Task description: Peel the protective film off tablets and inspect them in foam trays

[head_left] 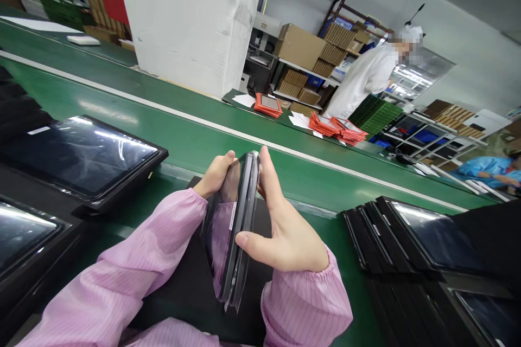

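Observation:
Two flat tablets in clear film stand on edge, face against face, between my two hands. A small white label shows on the left one's glossy dark screen. My left hand grips their far left side with the thumb up at the top; its other fingers are hidden behind the screen. From the right, my right hand presses on the stack, thumb on the near edge and fingers reaching along the far side. Under the tablets lies a black sheet or tray on the green bench.
Black trays with tablets stand at left, and a stack of similar trays at right. Beyond the green conveyor surface lie orange-red packets and papers. A white pillar rises behind. A person in white stands farther off.

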A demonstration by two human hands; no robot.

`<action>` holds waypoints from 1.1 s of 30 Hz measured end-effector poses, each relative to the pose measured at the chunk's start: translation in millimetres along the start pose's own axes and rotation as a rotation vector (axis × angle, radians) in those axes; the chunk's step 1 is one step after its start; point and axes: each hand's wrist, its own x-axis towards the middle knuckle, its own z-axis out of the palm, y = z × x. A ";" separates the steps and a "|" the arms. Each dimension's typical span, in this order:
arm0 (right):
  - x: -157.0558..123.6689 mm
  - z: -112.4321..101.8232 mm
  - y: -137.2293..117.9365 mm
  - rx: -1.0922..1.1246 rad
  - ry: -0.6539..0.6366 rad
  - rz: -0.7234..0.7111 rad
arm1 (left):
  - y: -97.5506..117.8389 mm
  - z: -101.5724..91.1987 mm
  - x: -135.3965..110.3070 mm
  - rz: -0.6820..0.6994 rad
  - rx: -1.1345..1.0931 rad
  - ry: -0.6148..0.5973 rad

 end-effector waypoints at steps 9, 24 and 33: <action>-3.9 0.3 -1.9 -0.011 -0.023 -0.016 | 0.8 0.0 -2.6 0.014 0.013 -0.008; -18.5 5.4 -21.1 -0.172 -0.043 -0.057 | 8.6 6.6 -14.4 0.045 -0.017 -0.055; -21.9 9.7 -21.6 -0.210 -0.028 -0.083 | 14.2 8.2 -18.5 0.030 0.004 -0.048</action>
